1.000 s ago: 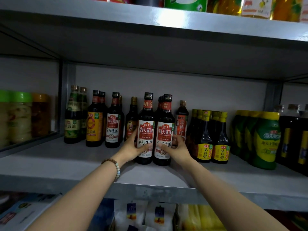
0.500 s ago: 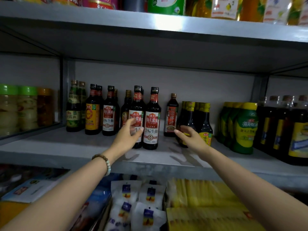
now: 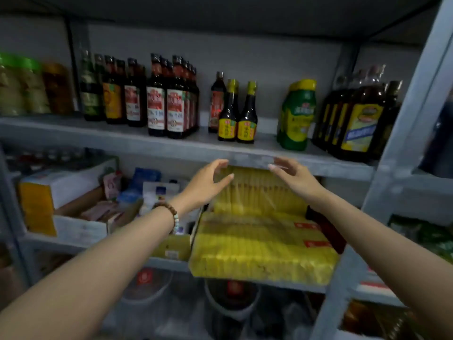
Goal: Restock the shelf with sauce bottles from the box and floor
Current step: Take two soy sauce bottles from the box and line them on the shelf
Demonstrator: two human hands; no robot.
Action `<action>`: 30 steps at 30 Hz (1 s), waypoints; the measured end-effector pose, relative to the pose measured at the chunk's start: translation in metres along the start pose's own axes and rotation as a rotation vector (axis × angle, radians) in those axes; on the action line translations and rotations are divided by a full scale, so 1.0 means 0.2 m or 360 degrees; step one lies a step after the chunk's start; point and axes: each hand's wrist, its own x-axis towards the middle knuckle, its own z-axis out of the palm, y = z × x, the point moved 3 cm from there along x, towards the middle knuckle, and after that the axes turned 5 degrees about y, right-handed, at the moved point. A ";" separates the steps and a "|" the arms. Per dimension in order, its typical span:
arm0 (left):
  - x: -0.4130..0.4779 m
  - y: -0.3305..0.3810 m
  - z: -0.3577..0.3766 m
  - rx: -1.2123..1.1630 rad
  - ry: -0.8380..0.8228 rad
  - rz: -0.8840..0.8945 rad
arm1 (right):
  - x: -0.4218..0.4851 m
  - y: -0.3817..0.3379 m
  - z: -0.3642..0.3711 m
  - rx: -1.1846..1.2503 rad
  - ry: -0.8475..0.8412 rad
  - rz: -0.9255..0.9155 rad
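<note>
Two dark sauce bottles with red-and-white labels [image 3: 166, 104] stand side by side at the front of the grey metal shelf [image 3: 122, 141], with more of the same behind them. My left hand [image 3: 206, 185], with a bead bracelet on its wrist, hangs below the shelf's front edge, fingers relaxed and holding nothing. My right hand [image 3: 293, 179] is level with it, also open with nothing in it. Both hands are apart from the bottles. No box or floor shows in this view.
Other dark bottles [image 3: 110, 94] stand left of the pair; yellow-capped small bottles [image 3: 237, 119], a green squeeze bottle [image 3: 295, 114] and large jugs [image 3: 360, 123] stand right. Yellow packets [image 3: 259, 244] fill the lower shelf. A grey upright post [image 3: 404, 143] rises at the right.
Both hands let go of the two red-labelled bottles and drew back and down below the shelf edge. The view tilted down, showing the lower shelves.
</note>
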 end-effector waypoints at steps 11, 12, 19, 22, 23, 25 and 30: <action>-0.77 -0.27 0.94 0.0084 -0.0571 -0.0385 | -0.84 1.04 -0.12 0.0064 -0.0230 0.0657; -0.84 -0.32 1.01 0.0082 -0.0623 -0.0419 | -0.93 1.14 -0.10 0.0074 -0.0243 0.0729; -1.43 -0.85 1.52 0.0060 -0.0922 -0.0726 | -1.57 1.82 0.20 0.0123 -0.0239 0.1120; -1.71 -1.13 1.69 0.0070 -0.0990 -0.0855 | -1.80 2.11 0.41 0.0124 -0.0217 0.1221; -1.81 -1.24 1.75 0.0074 -0.1018 -0.0899 | -1.88 2.22 0.49 0.0122 -0.0206 0.1250; -1.95 -1.41 1.82 0.0071 -0.1071 -0.0978 | -2.00 2.36 0.62 0.0149 -0.0212 0.1307; -2.29 -1.94 2.04 0.0102 -0.1044 -0.1068 | -2.25 2.86 1.06 0.0196 -0.0246 0.1345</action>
